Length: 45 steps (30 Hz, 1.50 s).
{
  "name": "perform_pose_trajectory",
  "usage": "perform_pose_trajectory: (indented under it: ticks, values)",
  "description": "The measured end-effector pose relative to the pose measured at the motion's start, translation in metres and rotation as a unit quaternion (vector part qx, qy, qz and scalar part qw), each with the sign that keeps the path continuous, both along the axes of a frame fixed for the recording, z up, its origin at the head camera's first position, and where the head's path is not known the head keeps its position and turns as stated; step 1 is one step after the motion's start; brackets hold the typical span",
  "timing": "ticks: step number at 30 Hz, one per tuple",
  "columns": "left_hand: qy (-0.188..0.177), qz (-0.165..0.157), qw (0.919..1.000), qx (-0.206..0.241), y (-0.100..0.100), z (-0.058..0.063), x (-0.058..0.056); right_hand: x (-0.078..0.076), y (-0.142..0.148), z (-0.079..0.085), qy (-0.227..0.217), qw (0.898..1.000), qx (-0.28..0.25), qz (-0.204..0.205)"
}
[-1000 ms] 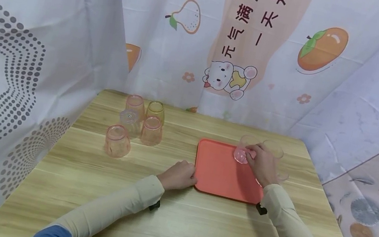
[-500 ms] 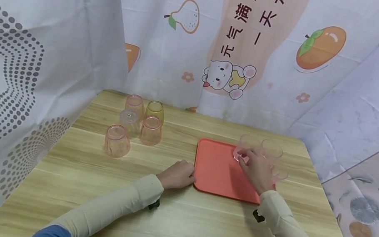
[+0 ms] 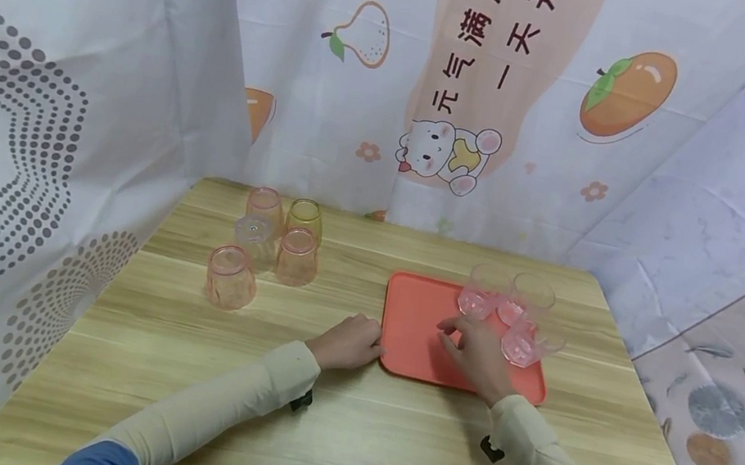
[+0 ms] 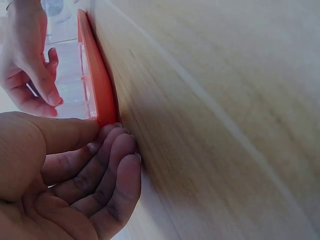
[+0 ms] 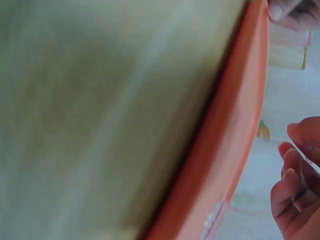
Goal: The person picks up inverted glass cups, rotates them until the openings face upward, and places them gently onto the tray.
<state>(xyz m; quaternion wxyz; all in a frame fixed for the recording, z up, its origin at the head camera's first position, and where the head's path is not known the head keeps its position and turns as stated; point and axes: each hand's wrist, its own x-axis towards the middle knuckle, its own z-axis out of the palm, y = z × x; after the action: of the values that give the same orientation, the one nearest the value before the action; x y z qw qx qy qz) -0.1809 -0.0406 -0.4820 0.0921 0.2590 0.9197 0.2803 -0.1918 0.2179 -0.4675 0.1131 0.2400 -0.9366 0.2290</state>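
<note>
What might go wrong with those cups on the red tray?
The left hand pinches the tray, so a sudden tug might topple the cups. The right hand, close to the cups, might bump one. The cups all stand toward the tray's right side, so lifting it might feel lopsided.

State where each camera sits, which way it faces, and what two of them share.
Head: on the head, faces forward and down at the wooden table, red tray and tumblers; left hand, right hand and sleeved forearms show.
Left wrist: on that wrist, faces along the tray's side; left hand pinches the tray, right hand beyond.
Right wrist: on that wrist, faces along the tray's near side toward the left hand; right hand cut off by the frame.
Shared: both wrist views show the tray and both hands.
</note>
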Motion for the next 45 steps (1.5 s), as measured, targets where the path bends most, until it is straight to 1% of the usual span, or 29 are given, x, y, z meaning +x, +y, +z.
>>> perform_pose_trajectory:
  ticks: [4,7,13,18,22,24,29,32,35,37,39,43,45]
  values:
    - [-0.005,0.002,1.0,-0.002,-0.001,0.0,0.0,0.008,-0.008,-0.005,-0.014,1.0,0.018,-0.001]
    - [-0.009,0.004,0.9999,-0.004,-0.001,0.001,0.0,0.015,-0.014,-0.009,-0.015,1.0,0.027,0.003]
    - [-0.011,0.003,0.9999,-0.005,-0.001,0.002,0.001,0.026,-0.023,-0.018,-0.007,0.999,0.018,0.039]
    - [-0.01,0.003,0.9999,-0.009,-0.001,0.004,0.002,0.033,-0.029,-0.021,-0.043,0.997,0.024,0.066]
    - [-0.009,0.005,0.9999,-0.01,-0.001,0.003,0.001,0.036,-0.032,-0.021,-0.065,0.994,0.011,0.083]
    - [-0.011,0.006,0.9999,-0.011,0.0,0.003,0.001,0.037,-0.033,-0.021,-0.065,0.993,0.004,0.094]
    - [-0.006,0.002,0.9999,-0.008,-0.001,0.001,-0.001,0.038,-0.035,-0.022,-0.055,0.991,0.011,0.12]
    - [0.004,-0.007,1.0,-0.004,-0.003,0.001,-0.002,0.038,-0.036,-0.024,-0.055,0.991,0.014,0.124]
    - [0.023,-0.014,0.9996,0.0,-0.009,0.002,-0.004,0.038,-0.038,-0.024,-0.051,0.991,0.022,0.123]
    - [0.036,-0.016,0.9992,-0.001,-0.014,0.005,-0.006,0.038,-0.04,-0.024,-0.046,0.991,0.026,0.123]
    - [0.045,-0.014,0.9989,-0.002,-0.021,0.011,-0.007,0.038,-0.042,-0.023,-0.042,0.991,0.029,0.123]
    - [0.058,-0.004,0.9982,-0.014,-0.041,0.027,-0.009,0.039,-0.047,-0.023,-0.044,0.991,0.036,0.117]
    - [0.07,0.002,0.9973,-0.019,-0.053,0.034,-0.011,0.039,-0.048,-0.022,-0.048,0.992,0.04,0.112]
